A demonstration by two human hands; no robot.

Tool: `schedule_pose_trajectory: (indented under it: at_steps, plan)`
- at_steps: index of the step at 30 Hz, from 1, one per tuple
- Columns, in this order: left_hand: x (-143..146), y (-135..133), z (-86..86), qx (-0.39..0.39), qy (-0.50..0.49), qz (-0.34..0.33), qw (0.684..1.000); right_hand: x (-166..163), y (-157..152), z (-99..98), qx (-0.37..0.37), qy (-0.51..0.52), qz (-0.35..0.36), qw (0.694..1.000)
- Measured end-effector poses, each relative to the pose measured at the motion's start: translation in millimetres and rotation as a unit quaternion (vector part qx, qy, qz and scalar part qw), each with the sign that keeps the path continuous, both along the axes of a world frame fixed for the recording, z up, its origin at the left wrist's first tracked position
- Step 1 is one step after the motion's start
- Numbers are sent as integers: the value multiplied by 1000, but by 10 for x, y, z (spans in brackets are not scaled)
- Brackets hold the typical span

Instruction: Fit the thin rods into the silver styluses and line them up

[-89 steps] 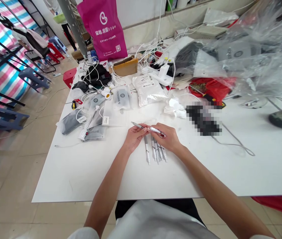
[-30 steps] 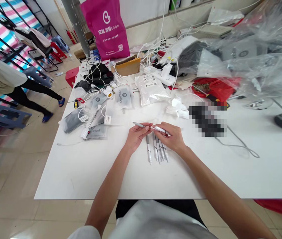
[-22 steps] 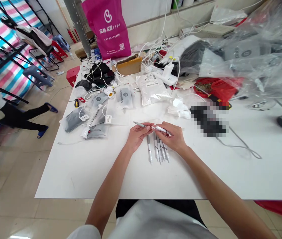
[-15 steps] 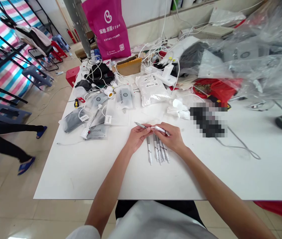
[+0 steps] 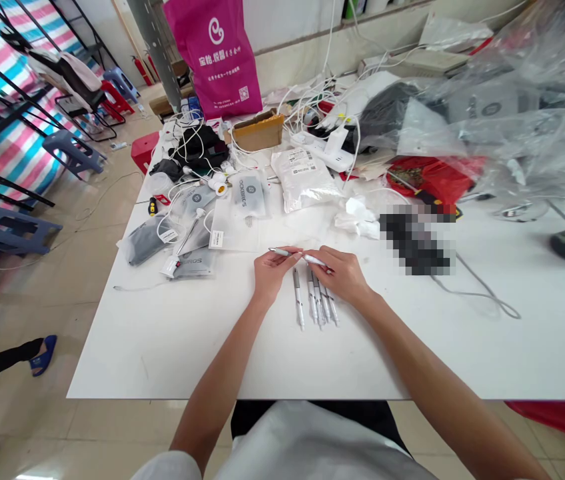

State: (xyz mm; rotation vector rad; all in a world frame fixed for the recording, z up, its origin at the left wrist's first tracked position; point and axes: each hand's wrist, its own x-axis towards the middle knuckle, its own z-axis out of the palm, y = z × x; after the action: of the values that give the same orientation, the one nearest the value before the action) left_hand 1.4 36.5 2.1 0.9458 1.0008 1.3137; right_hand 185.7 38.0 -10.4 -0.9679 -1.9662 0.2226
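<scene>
A slim silver pen (image 5: 302, 255) lies crosswise in both hands, its pointed tip sticking out to the left. My left hand (image 5: 272, 270) pinches its front part between thumb and fingers, and my right hand (image 5: 340, 273) grips its thicker rear part. Just below my hands, several similar silver pens (image 5: 316, 300) lie side by side on the white table (image 5: 162, 353), pointing toward me. My right hand's heel is nearest them, and their upper ends are hidden behind my fingers.
Sealed grey packets (image 5: 192, 227) and a white foil bag (image 5: 302, 180) lie beyond my hands, among white cables. A pixelated patch (image 5: 415, 240) covers something to the right. Crumpled clear plastic (image 5: 502, 113) is heaped at the far right. A co-worker's foot (image 5: 42, 355) shows on the floor at left.
My hands have moved slightly apart along the pen, which now lies flatter across them. The co-worker has walked toward the lower left, leaving only a leg in view.
</scene>
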Motion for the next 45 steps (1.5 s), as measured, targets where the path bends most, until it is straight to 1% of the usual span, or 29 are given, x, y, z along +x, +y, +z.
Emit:
schedule_pose_trajectory:
  at_steps: [7,10,12,15,18,21,25,28,32,38,45]
  plan:
    - [0,-25,35,11,18,7,1000,-2,5,-21,-8,-40,-25,999]
    - [-5,-31,51,8,17,-9,1000,18,14,-15,-11,-41,-35,998]
    - [-4,-30,55,8,12,-19,1000,30,20,-13,-19,-29,-38,999]
    - [2,-21,53,-3,-8,-14,1000,37,21,-11,-25,-12,-41,999]
    - [4,-12,42,-14,-27,-18,999,18,7,1,-16,7,-36,999]
    - [-8,-1,23,-27,-45,-45,998,-27,-24,44,-8,56,-40,998]
    - [-40,24,-8,-70,-86,-88,990,-88,-68,128,-9,112,-45,993]
    - [-57,39,-15,-89,-103,-92,986,-108,-80,162,-20,121,-41,992]
    - [-62,40,-11,-89,-112,-95,985,-107,-76,159,-34,134,-38,990]
    - [-67,43,-23,-90,-113,-94,985,-103,-76,150,-16,144,-25,989]
    - [-75,46,-30,-86,-110,-92,986,-105,-81,161,-21,142,-24,989]
